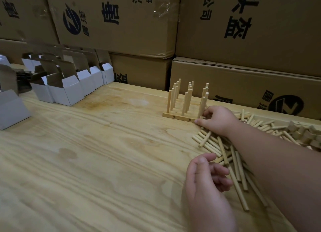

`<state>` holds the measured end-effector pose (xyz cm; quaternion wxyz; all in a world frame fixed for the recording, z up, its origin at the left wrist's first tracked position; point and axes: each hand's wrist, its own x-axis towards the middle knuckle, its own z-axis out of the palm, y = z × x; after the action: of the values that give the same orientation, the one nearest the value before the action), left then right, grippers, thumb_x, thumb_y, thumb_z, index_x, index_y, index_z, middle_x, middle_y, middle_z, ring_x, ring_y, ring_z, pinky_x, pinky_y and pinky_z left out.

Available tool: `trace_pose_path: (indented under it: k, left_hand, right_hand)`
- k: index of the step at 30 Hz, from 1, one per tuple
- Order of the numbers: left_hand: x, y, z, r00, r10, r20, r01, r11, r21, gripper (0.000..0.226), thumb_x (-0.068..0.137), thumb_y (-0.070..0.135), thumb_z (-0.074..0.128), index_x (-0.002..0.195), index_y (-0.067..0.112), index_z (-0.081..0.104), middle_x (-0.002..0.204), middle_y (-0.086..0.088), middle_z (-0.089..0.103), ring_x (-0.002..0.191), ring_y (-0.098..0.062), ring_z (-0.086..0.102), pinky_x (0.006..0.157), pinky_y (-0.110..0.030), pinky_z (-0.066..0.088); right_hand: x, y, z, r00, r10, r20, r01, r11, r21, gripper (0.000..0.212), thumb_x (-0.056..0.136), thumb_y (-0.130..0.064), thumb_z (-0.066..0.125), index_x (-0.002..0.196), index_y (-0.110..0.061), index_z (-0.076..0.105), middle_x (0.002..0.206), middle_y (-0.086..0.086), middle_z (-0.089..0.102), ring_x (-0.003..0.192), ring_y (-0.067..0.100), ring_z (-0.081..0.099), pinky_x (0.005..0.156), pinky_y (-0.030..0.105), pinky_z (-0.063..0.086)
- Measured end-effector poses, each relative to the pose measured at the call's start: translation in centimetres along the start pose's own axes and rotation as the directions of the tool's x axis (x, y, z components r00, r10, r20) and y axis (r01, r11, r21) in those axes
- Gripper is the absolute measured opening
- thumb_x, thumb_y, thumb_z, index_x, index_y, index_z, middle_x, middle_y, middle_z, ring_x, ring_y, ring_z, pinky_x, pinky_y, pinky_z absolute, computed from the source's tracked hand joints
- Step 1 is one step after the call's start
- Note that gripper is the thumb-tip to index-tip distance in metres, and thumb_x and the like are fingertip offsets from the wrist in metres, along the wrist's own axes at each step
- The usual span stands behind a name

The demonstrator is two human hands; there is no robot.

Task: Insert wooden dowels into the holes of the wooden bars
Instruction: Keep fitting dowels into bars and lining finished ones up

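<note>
A wooden bar (pixel 179 117) lies on the plywood table (pixel 86 153), carrying upright dowels (pixel 186 99) in three rows; more bars behind it are hidden by the dowels. The right hand (pixel 217 119) touches the bar's right end, thumb against its corner and fingers curled round the nearest dowel's base. Near the bar, to its right, lies a heap of loose dowels (pixel 231 155). The left hand (pixel 206 176) hovers beside that heap, fingers loosely curled, holding nothing. Far left of the bar stand open white cartons (pixel 69 91); their contents cannot be made out.
</note>
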<state>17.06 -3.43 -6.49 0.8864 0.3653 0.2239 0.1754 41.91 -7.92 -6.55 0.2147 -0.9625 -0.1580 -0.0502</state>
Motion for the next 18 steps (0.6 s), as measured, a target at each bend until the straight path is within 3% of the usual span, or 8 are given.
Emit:
trace_pose_path:
  k: [4, 7, 9, 11, 14, 18]
  left_hand:
    - [-0.3, -0.4, -0.1, 0.999, 0.033, 0.030, -0.033, 0.999, 0.013, 0.034, 0.104, 0.018, 0.043, 0.083, 0.010, 0.070, 0.059, -0.008, 0.061, 0.046, -0.014, 0.051, 0.049, -0.025, 0.041]
    - [-0.7, -0.7, -0.1, 0.996, 0.078, 0.042, -0.080, 0.996, 0.044, 0.035, 0.104, 0.021, 0.045, 0.082, 0.015, 0.071, 0.062, -0.006, 0.062, 0.051, -0.014, 0.052, 0.052, -0.025, 0.042]
    - [-1.0, -1.0, -0.1, 0.990, 0.126, 0.060, -0.130, 0.990, 0.061, 0.038, 0.104, 0.022, 0.046, 0.077, 0.021, 0.072, 0.063, -0.004, 0.061, 0.053, -0.014, 0.052, 0.050, -0.022, 0.043]
    - [-1.3, -1.3, -0.1, 0.979, 0.179, 0.096, -0.187, 0.979, 0.084, 0.038, 0.103, 0.026, 0.048, 0.074, 0.026, 0.072, 0.062, -0.001, 0.061, 0.054, -0.013, 0.050, 0.049, -0.019, 0.043]
    - [-1.9, -1.6, -0.1, 0.950, 0.237, 0.202, -0.273, 0.947, 0.171, 0.029, 0.091, 0.041, 0.050, 0.075, 0.032, 0.072, 0.062, 0.004, 0.061, 0.055, -0.010, 0.050, 0.050, -0.019, 0.042]
    - [-2.2, -2.2, -0.3, 0.897, 0.303, 0.322, -0.399, 0.867, 0.297, 0.023, 0.087, 0.041, 0.052, 0.079, 0.029, 0.071, 0.063, 0.007, 0.063, 0.057, -0.004, 0.052, 0.053, -0.014, 0.043]
  right_hand:
    - [-2.0, -0.5, -1.3, 1.000, 0.023, 0.012, -0.024, 0.999, 0.038, 0.059, 0.079, -0.059, 0.074, 0.128, -0.028, 0.064, 0.109, -0.007, 0.068, 0.084, 0.010, 0.059, 0.065, 0.025, 0.043]
    - [-5.9, -0.8, -3.6, 0.985, 0.060, -0.159, -0.028, 0.980, 0.196, 0.045, 0.089, -0.050, 0.068, 0.128, -0.027, 0.065, 0.129, -0.003, 0.066, 0.116, 0.018, 0.061, 0.088, 0.029, 0.044]
    - [-10.5, -0.7, -5.1, 0.960, 0.052, -0.276, 0.022, 0.965, 0.261, 0.033, 0.093, -0.044, 0.063, 0.121, -0.028, 0.068, 0.123, -0.009, 0.066, 0.119, 0.011, 0.058, 0.096, 0.030, 0.043]
    - [-16.2, 0.1, -6.4, 0.941, 0.053, -0.335, 0.047, 0.958, 0.284, 0.021, 0.094, -0.040, 0.062, 0.113, -0.033, 0.070, 0.109, -0.022, 0.065, 0.105, -0.004, 0.058, 0.091, 0.026, 0.047]
    - [-24.2, 2.0, -8.1, 0.923, 0.105, -0.371, 0.007, 0.957, 0.289, 0.012, 0.091, -0.035, 0.065, 0.099, -0.038, 0.073, 0.099, -0.031, 0.064, 0.097, -0.011, 0.058, 0.080, 0.018, 0.048]
    - [-31.4, 5.6, -9.8, 0.836, 0.245, -0.492, -0.094, 0.946, 0.311, 0.015, 0.088, -0.026, 0.067, 0.080, -0.037, 0.072, 0.090, -0.023, 0.067, 0.093, -0.008, 0.059, 0.071, 0.017, 0.043]
